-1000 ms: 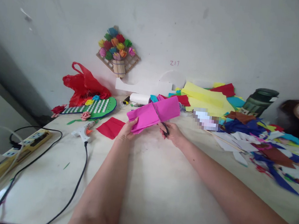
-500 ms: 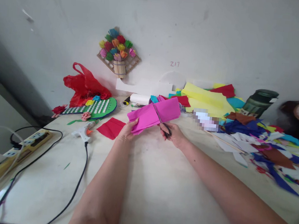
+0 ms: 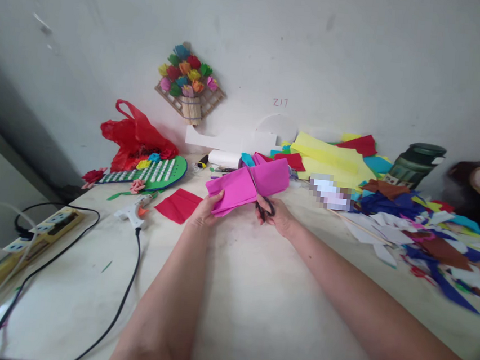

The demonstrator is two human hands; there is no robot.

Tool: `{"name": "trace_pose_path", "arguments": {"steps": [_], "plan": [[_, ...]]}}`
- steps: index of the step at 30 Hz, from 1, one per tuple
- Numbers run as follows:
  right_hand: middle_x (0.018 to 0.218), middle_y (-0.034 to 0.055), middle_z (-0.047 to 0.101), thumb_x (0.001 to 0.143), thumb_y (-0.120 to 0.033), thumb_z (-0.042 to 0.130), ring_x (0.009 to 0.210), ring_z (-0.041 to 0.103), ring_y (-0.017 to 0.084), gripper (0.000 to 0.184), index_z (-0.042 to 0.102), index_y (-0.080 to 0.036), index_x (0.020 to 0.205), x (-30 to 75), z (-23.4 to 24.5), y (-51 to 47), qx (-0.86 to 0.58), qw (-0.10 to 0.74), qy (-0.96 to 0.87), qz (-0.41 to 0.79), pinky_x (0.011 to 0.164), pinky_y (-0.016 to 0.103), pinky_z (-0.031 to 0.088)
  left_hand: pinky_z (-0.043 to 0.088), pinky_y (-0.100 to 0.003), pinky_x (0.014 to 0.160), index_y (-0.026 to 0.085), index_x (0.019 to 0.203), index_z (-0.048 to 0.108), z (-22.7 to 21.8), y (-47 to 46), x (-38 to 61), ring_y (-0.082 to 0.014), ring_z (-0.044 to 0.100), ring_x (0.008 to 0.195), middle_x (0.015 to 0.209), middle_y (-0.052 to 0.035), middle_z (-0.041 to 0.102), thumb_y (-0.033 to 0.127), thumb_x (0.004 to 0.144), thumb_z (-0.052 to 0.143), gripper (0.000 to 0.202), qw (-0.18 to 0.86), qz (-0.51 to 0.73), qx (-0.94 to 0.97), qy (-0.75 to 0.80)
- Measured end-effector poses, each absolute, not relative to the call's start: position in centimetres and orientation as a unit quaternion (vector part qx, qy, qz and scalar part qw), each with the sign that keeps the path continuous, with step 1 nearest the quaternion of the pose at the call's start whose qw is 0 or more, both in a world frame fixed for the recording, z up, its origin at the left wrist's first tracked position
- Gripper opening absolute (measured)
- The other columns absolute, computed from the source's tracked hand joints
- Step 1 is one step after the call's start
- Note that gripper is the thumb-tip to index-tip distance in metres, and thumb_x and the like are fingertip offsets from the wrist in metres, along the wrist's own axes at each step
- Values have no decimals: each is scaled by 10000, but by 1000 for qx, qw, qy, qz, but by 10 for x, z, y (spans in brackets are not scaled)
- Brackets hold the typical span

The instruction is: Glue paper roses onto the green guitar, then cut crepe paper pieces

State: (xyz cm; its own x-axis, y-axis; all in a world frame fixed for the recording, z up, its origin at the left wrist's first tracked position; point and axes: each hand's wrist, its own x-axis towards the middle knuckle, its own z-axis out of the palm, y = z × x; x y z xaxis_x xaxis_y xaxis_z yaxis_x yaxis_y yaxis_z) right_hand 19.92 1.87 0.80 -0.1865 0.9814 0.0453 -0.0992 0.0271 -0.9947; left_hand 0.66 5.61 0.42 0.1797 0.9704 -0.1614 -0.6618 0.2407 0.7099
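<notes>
A folded, layered sheet of magenta paper [image 3: 234, 189] is held up off the table by my left hand [image 3: 206, 209], closed on its lower left corner. My right hand [image 3: 279, 218] grips the black-handled scissors [image 3: 266, 209] by their finger loops. The blades reach up across the middle of the paper, and a slit shows along the upper edge between its left and right parts. Left of my left hand lies a red paper piece [image 3: 178, 205] on the table. The fingertips of my right hand are partly hidden behind the scissors.
A white glue gun [image 3: 133, 210] with a black cord lies to the left, near a power strip [image 3: 43, 234]. Behind are a green flower-decorated board [image 3: 166, 176] and a red plastic bag [image 3: 136, 136]. Paper scraps [image 3: 441, 250] and a dark green bottle [image 3: 415, 166] are on the right.
The scissors' handles have spread and the blades have parted. A gap in the magenta paper's upper edge is now visible. My left hand keeps its hold on the corner.
</notes>
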Motion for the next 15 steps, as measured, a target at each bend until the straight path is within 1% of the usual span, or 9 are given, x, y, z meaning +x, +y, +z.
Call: {"name": "trace_pose_path", "arguments": {"steps": [4,8,11,15], "plan": [[502,1,546,649,-574,620,377,472,74,442,522,-145,609,199,9,18,-412,482,-530,563,341,201,357,539,-322,797,92,826,592,3,56,6,-196,670,782,773,-93,669,42,741,595,99,727,561,250,307],[523,6,555,671,-563,605,406,498,81,428,525,-145,623,199,9,19,-412,477,-538,559,349,195,353,541,-319,797,95,827,592,3,57,6,-190,668,792,768,-87,667,42,746,587,97,728,559,253,305],[517,0,543,696,-542,594,399,489,77,411,519,-146,617,199,7,22,-420,473,-544,552,355,194,342,542,-321,795,102,824,587,4,56,6,-186,666,795,754,-79,665,32,764,554,98,728,560,247,309],[521,-23,517,685,-521,621,395,453,58,390,515,-150,629,199,2,25,-414,482,-531,561,385,192,362,550,-318,768,86,812,582,5,55,7,-173,668,714,720,-83,658,20,787,508,103,727,565,229,315]]}}
